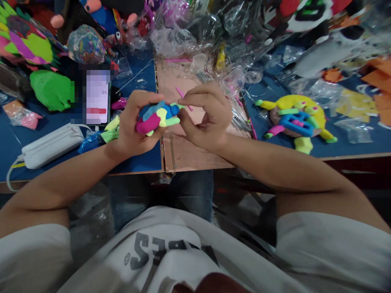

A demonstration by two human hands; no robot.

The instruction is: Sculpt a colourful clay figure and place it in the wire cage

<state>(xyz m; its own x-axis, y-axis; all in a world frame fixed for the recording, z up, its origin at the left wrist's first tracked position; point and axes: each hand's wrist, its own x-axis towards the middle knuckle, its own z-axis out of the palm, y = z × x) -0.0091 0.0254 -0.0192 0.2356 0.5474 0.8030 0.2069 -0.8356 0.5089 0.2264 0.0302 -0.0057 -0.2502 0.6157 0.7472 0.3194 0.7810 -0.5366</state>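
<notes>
A small clay figure (pixel 152 121) in magenta, blue, pale yellow and light green lies on its side in my left hand (pixel 132 122), the fingers and thumb wrapped round it. My right hand (pixel 205 116) is at the figure's right end, thumb and forefinger pinched on a thin light green piece (pixel 177 106) beside the blue part. Part of the figure's body is hidden by my left fingers. Beneath my hands is a pinkish board (pixel 183 150), with a thin pink modelling tool (pixel 184 99) lying behind my right fingertips.
On the right rests a yellow, blue and pink clay creature (pixel 297 120). To the left are a phone (pixel 97 97), a white power bank (pixel 52 145) and a green clay lump (pixel 51 90). Crumpled clear plastic (pixel 174 38) and more clay models crowd the back. Thin metal rods (pixel 240 114) lie near my right wrist.
</notes>
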